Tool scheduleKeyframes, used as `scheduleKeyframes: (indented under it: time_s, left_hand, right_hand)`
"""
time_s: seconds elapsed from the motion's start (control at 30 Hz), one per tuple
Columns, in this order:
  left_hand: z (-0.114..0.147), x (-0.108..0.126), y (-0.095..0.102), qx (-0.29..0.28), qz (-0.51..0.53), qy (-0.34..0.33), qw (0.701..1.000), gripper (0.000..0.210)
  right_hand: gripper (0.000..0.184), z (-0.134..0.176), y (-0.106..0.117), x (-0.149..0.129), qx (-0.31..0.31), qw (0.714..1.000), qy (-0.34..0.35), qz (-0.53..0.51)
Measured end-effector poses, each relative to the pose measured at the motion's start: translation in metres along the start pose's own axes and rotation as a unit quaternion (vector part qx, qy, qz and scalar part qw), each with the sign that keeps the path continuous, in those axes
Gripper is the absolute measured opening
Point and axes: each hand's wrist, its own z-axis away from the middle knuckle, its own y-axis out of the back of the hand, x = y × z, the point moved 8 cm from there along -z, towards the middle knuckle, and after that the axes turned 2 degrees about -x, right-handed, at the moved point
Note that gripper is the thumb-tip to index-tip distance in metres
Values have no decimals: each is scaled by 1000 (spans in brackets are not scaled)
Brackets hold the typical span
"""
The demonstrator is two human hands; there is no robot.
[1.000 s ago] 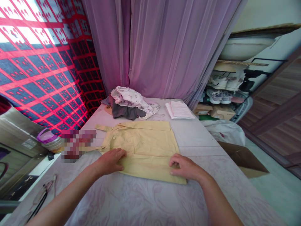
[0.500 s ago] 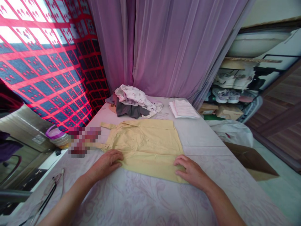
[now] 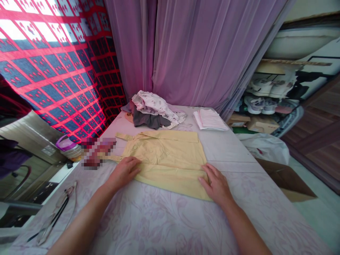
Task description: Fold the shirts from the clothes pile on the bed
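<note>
A pale yellow button-front garment with straps (image 3: pixel 162 152) lies flat on the bed, its long upper and lower edges folded inward. My left hand (image 3: pixel 125 172) rests on its left edge near the lower fold, fingers lying on the cloth and the thumb a little apart. At the opposite end, my right hand (image 3: pixel 217 182) touches the right edge of the lower folded strip, with its fingers and thumb spread. Neither hand lifts the cloth. One strap reaches left beside a blurred red patch (image 3: pixel 97 152).
A heap of clothes (image 3: pixel 154 111) sits at the back, with a folded pink-and-white striped cloth (image 3: pixel 211 119) to its right. Cables (image 3: pixel 57 212) lie at the bed's left side. A purple-lidded tub (image 3: pixel 68 147), a shoe rack (image 3: pixel 265 104) and a cardboard box (image 3: pixel 287 177) stand around the bed.
My right hand has shifted slightly away from me along the garment's right edge, its fingertips now at the fold line. The left hand stays at the left edge. The view has shifted slightly.
</note>
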Motion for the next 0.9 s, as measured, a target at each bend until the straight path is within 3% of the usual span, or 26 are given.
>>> scheduleKeyframes:
  time_s: [0.07, 0.17, 0.3, 0.37, 0.47, 0.6, 0.77, 0.9]
  left_hand:
    - [-5, -2, 1, 2, -51, 10, 999, 28]
    - [-12, 0, -1, -52, -86, 5, 995, 21]
    - [-20, -6, 1, -107, -83, 25, 990, 25]
    - [-32, -17, 9, -89, -81, 46, 992, 32]
    - [-62, -38, 29, -12, -109, 70, 992, 41]
    - [-113, -59, 46, 28, -164, 88, 982, 48]
    - [-157, -85, 33, -56, -189, 178, 964, 58]
    - [-172, -93, 17, -104, -188, 186, 959, 57]
  right_hand:
    - [34, -3, -4, 4, -34, 999, -21, 22]
    - [20, -8, -4, 3, -76, 997, -19, 20]
    - [24, -21, -1, 6, -91, 996, -4, -4]
    - [31, -38, -2, 14, -97, 995, -18, -22]
    - [38, -79, -9, 31, -112, 990, -73, -39]
    - [48, -143, -18, 60, -125, 971, -202, -43]
    - [53, -197, -32, 80, -109, 957, -262, -60]
    - [46, -213, -48, 88, -115, 952, -270, -92]
